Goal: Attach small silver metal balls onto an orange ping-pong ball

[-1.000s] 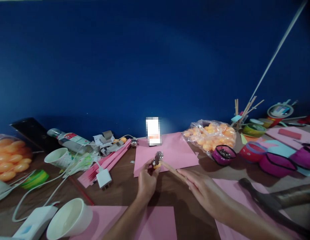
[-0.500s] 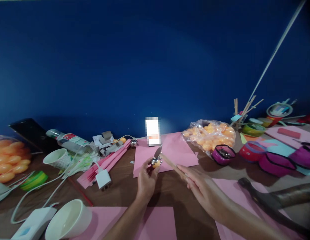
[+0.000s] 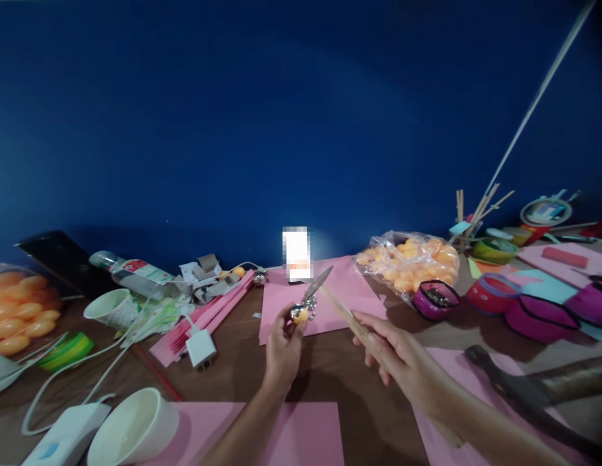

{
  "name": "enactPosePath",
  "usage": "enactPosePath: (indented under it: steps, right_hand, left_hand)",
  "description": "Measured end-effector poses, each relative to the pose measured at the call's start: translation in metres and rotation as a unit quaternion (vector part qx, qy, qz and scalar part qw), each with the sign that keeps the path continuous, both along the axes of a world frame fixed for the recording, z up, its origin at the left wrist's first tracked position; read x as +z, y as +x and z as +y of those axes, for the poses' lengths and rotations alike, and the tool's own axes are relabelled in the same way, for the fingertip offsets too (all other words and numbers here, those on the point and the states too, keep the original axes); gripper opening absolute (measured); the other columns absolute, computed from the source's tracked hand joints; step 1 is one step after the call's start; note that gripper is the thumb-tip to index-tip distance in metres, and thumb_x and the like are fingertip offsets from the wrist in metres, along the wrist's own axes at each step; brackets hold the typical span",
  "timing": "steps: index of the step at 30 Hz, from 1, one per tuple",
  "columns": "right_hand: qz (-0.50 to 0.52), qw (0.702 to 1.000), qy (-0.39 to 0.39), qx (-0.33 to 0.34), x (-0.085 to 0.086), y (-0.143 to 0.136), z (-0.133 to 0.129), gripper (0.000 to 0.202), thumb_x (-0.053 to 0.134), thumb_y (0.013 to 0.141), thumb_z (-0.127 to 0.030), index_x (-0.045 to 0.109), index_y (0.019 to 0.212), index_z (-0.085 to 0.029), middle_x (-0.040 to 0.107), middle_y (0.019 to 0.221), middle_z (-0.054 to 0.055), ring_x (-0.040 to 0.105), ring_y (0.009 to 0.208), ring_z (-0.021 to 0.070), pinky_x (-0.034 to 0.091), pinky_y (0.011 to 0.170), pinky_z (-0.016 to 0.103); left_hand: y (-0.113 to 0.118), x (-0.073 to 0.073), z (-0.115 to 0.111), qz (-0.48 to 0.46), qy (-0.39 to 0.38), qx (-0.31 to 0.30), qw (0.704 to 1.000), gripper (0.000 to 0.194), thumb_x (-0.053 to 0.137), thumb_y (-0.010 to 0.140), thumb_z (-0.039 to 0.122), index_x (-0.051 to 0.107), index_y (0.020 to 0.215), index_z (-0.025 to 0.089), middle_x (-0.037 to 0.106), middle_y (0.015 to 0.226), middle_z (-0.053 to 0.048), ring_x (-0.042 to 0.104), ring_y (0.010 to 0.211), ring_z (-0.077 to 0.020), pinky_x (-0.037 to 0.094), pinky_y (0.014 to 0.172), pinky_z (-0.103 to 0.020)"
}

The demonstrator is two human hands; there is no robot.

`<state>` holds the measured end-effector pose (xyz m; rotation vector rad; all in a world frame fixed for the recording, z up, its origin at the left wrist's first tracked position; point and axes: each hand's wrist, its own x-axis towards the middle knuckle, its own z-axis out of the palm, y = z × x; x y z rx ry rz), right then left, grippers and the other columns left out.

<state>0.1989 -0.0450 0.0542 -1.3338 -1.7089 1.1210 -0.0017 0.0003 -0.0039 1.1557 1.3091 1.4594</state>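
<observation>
Between the thumb and fingers of my left hand (image 3: 284, 346) is an orange ball (image 3: 300, 315) partly covered with shiny silver pieces. A dark pointed blade (image 3: 323, 278) rises just beyond the ball; what it joins is hard to make out. My right hand (image 3: 391, 349) is closed around a long wooden stick (image 3: 350, 320), whose tip points up and left, a little right of the ball. Under and behind the ball lies a pink paper sheet (image 3: 340, 294). A bright, blurred-out upright panel (image 3: 296, 252) stands at the back of that sheet.
At right are a bag of orange balls (image 3: 408, 262), a purple bowl of small metal pieces (image 3: 435, 299) and a hammer (image 3: 514, 388). Leftward are a white cup (image 3: 134, 427), a charger (image 3: 200, 347), a bottle (image 3: 140, 272) and trailing cables. A blue wall (image 3: 301, 116) stands behind.
My right hand and the stick have moved slightly right, away from the ball. The ball has tilted a little in my left hand, and more of the blade and silver pieces shows.
</observation>
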Motion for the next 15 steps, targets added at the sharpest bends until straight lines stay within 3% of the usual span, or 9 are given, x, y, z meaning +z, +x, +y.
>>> enactPosePath:
  steps: [3, 8, 12, 15]
  right_hand:
    - [-0.01, 1.0, -0.011, 0.027, 0.0, -0.001, 0.0, 0.042, 0.033, 0.087, -0.04, 0.038, 0.126, -0.026, 0.059, 0.093, 0.006, 0.054, 0.061, 0.0114, 0.043, 0.04, 0.018]
    - [-0.032, 0.999, 0.018, 0.005, 0.005, 0.0, 0.0, 0.042, 0.031, 0.088, -0.038, 0.037, 0.128, -0.025, 0.061, 0.086, 0.005, 0.051, 0.053, 0.0094, 0.043, 0.042, 0.019]
    - [-0.069, 0.996, 0.048, 0.028, 0.01, 0.001, 0.0, 0.039, 0.032, 0.088, -0.035, 0.043, 0.124, -0.024, 0.061, 0.084, 0.005, 0.054, 0.058, 0.0108, 0.045, 0.05, 0.022]
    - [-0.081, 0.995, 0.064, 0.014, 0.015, 0.0, -0.003, 0.04, 0.031, 0.088, -0.031, 0.039, 0.127, -0.022, 0.061, 0.08, 0.004, 0.057, 0.065, 0.0127, 0.048, 0.061, 0.025]
  left_hand:
    - [0.0, -0.002, 0.0, 0.003, 0.001, -0.017, 1.0, 0.046, 0.059, 0.072, 0.026, 0.047, 0.115, 0.019, 0.06, 0.108, -0.009, 0.058, 0.096, -0.0166, 0.045, 0.084, -0.029]
    - [0.001, -0.003, 0.0, 0.001, 0.008, -0.014, 1.0, 0.045, 0.06, 0.071, 0.026, 0.05, 0.114, 0.019, 0.059, 0.111, -0.008, 0.058, 0.097, -0.0173, 0.044, 0.086, -0.03]
    - [0.001, -0.003, 0.002, -0.004, 0.002, -0.014, 1.0, 0.046, 0.061, 0.071, 0.026, 0.049, 0.115, 0.019, 0.06, 0.11, -0.008, 0.058, 0.097, -0.0183, 0.044, 0.086, -0.032]
    - [0.002, -0.004, 0.002, -0.017, 0.002, -0.023, 1.0, 0.047, 0.061, 0.07, 0.027, 0.049, 0.115, 0.018, 0.06, 0.109, -0.009, 0.059, 0.094, -0.0184, 0.045, 0.084, -0.031]
